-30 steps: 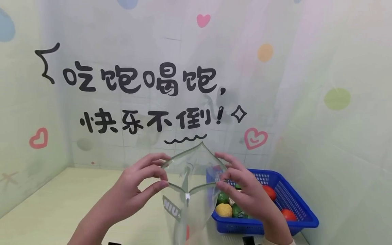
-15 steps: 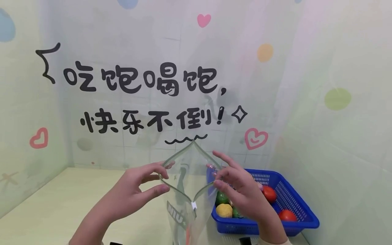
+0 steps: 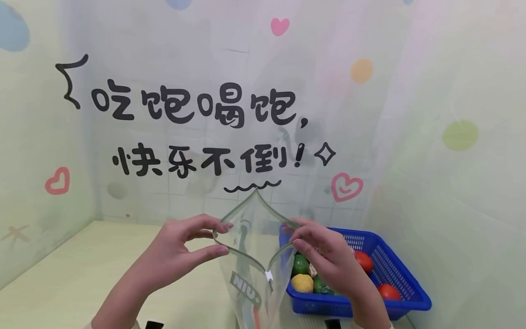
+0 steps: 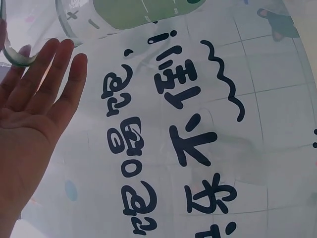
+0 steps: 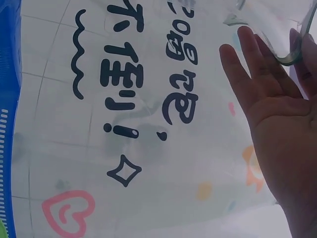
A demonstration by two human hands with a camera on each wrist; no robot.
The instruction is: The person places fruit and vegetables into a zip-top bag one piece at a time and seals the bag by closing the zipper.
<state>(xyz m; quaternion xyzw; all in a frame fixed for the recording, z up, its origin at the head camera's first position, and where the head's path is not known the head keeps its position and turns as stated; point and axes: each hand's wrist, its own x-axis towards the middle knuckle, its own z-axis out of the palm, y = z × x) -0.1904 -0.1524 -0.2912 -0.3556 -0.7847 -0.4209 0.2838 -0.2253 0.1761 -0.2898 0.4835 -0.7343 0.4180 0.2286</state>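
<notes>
A clear zip-top bag (image 3: 250, 260) with a green rim, a white slider and a grey "NIU+" print hangs upright between my hands, its mouth spread into a diamond. At the left side of the mouth, my left hand (image 3: 182, 249) pinches the rim between thumb and fingers, fingertips seen through the plastic. My right hand (image 3: 328, 256) grips the opposite rim the same way, thumb on the near side. In the left wrist view the printed bag wall (image 4: 143, 12) shows above the left fingers. The bottom of the bag is outside the head view.
A blue plastic basket (image 3: 404, 276) stands at the right on the pale table (image 3: 172, 299). It holds tomatoes (image 3: 388, 291), a yellow lumpy fruit or vegetable (image 3: 302, 283) and green produce (image 3: 301, 264). Behind is a wall sheet (image 3: 197, 50) with black lettering.
The far peak of the bag's mouth has swung left and the slider right. My right index finger, raised before, has come down to the rim. The head view has shifted slightly.
</notes>
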